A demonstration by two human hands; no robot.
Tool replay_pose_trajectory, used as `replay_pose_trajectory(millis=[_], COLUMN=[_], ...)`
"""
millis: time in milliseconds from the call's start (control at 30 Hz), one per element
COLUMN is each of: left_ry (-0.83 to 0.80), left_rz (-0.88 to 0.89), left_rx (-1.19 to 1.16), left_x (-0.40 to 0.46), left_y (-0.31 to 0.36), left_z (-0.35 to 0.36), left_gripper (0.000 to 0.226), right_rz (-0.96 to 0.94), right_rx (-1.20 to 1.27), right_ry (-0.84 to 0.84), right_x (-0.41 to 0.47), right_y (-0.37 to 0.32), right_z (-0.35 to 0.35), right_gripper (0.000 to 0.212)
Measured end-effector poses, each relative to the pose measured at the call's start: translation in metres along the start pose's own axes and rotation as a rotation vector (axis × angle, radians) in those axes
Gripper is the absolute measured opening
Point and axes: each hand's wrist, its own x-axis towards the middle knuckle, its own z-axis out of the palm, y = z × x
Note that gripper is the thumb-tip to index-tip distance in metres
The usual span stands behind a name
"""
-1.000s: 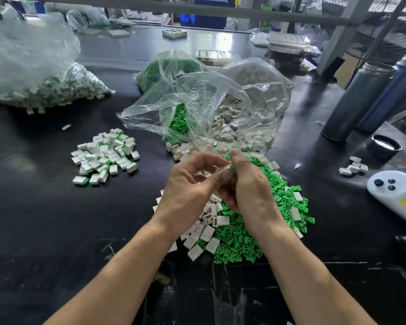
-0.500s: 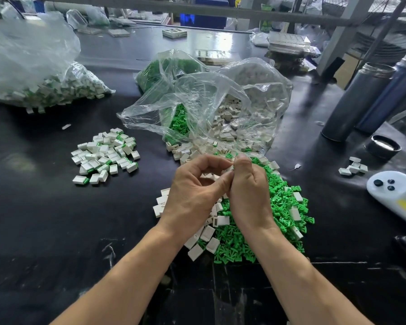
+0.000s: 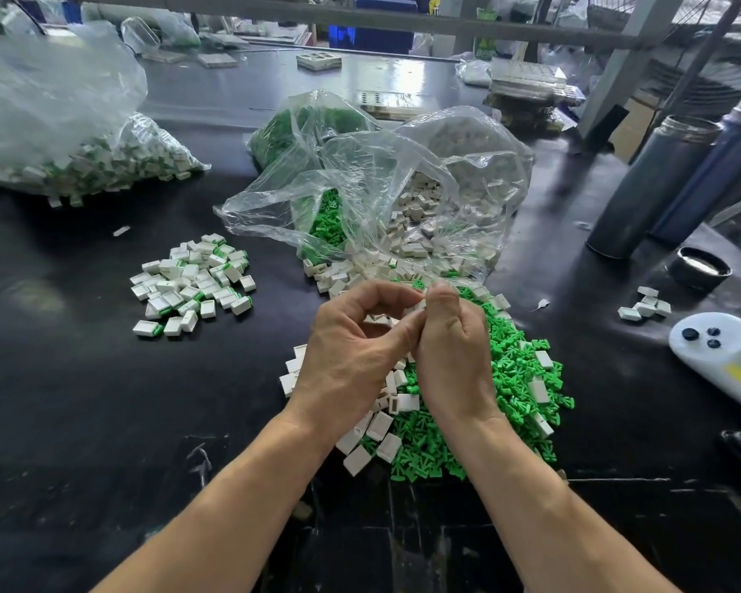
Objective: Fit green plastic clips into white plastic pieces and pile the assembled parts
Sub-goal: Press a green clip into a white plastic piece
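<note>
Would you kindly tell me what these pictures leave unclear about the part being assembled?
Head view only:
- Part pinched between left hand and right hand: only a white sliver shows past the fingertips.
- Whether a green clip is seated in it: hidden by the fingers.
- Loose white pieces under the hands: covered by them.

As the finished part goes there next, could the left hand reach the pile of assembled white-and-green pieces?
Probably yes: only bare black table lies between the left hand and the pile of assembled white-and-green pieces.
</note>
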Motion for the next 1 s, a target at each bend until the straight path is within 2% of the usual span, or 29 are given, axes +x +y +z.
replay_pose_trajectory(millis=[200, 267, 400, 533, 600, 800, 867, 1000], left_ry=[0.062, 0.092, 0.101, 0.105, 0.09, 0.109, 0.143, 0.265], left_rz=[0.012, 0.017, 0.009, 0.014, 0.057, 0.208, 0.185, 0.012], left_rx=[0.073, 0.074, 0.097, 0.144, 0.268, 0.615, 0.728, 1.016], left_x=[0.003, 0.006, 0.008, 0.007, 0.007, 0.008, 0.011, 0.019], left_y=[0.001, 0.002, 0.003, 0.001, -0.001, -0.003, -0.004, -0.009], left_z=[-0.009, -0.015, -0.02, -0.021, -0.022, -0.028, -0.036, -0.062], left_gripper=[0.015, 0.015, 0.014, 0.022, 0.026, 0.015, 0.015, 0.013], right_rz=[0.041, 0.003, -0.092, -0.087, -0.045, -0.005, 0.013, 0.03], right_rx=[0.001, 0.003, 0.008, -0.075, -0.08, -0.144, -0.173, -0.228], right_ry=[-0.033, -0.04, -0.144, -0.128, -0.122, -0.071, -0.022, 0.022], right_x=[0.004, 0.008, 0.009, 0.009, 0.009, 0.008, 0.01, 0.014], right_y=[0.002, 0.003, 0.0, 0.003, 0.004, 0.006, 0.006, 0.008], right_z=[-0.012, -0.019, -0.023, -0.02, -0.02, -0.02, -0.023, -0.032], right_gripper=[0.063, 0.052, 0.017, 0.006, 0.008, 0.013, 0.017, 0.021])
